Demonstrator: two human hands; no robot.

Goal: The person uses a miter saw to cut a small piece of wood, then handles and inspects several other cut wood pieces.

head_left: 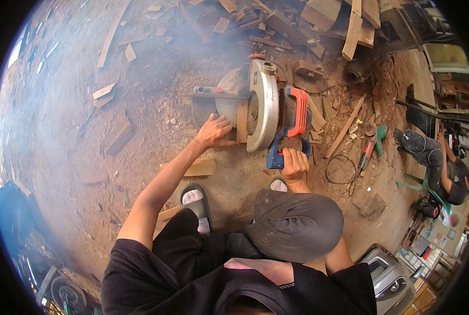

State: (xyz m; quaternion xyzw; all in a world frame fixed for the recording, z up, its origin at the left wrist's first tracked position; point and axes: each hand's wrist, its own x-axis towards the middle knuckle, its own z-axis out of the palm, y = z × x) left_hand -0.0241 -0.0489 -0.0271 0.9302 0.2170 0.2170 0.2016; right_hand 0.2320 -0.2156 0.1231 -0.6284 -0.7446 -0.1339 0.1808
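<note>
A chop saw (264, 100) with a rounded silver guard, a red-orange motor housing and a blue handle stands on the dirt floor in front of me. My right hand (296, 164) is wrapped around the blue handle. Beside the blade, a short brown piece of wood (242, 122) lies on the saw's grey base. My left hand (214, 131) is at that wood, fingers bent over the base and thumb reaching its near end; the exact contact is partly hidden. Below it lies a pale wood block (198, 168).
Offcuts (281, 29) are heaped at the far side. Right of the saw lie a long wooden strip (345, 126) and a red and green angle grinder (369, 149) with a looped cord. Another person (428, 157) sits at far right. Bluish haze hangs at left. My sandal (196, 202) is near the block.
</note>
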